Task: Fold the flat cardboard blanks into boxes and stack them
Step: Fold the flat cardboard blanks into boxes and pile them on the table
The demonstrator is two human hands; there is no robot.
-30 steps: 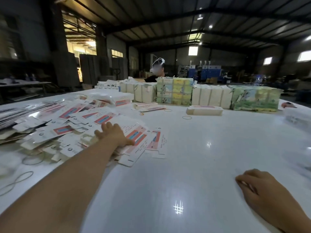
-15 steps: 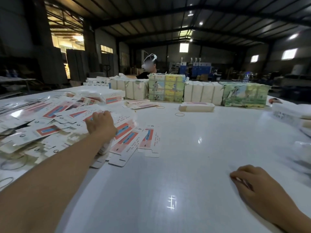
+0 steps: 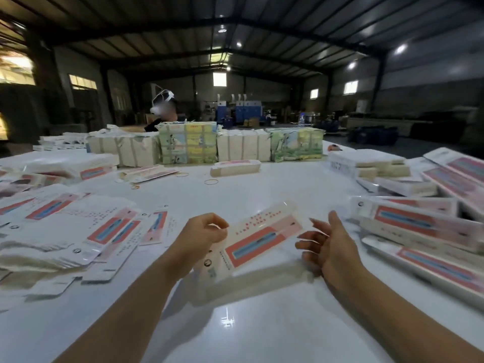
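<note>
From up here I see my left hand (image 3: 203, 233) raised above the white table (image 3: 262, 331), forearm reaching in from the lower left, its fingers curled and pinching the left edge of one flat cardboard blank (image 3: 251, 238). The blank is held off the table at the centre of the view, tilted, its printed face with the red-and-blue panel turned up toward me and its shadow lying on the tabletop just below. My right hand (image 3: 328, 247) comes in from the lower right with the palm turned toward the blank and the fingers spread and loosely bent; its fingertips are just beside the blank's right end, and with the blur I cannot tell whether they touch it, though they clasp nothing. To my left a loose heap of flat blanks (image 3: 65, 231) fans across the table, too many and too overlapped to count. To my right lie folded boxes (image 3: 419, 226), at least five long ones that I can pick out, some resting on others. Along the far edge I count four wrapped bundles (image 3: 188, 142) standing in a row: two pale, two with green and yellow print. In front of them lies one small stack (image 3: 235, 167), and I can make out three rubber bands (image 3: 211, 182) on the bare table near it.
</note>
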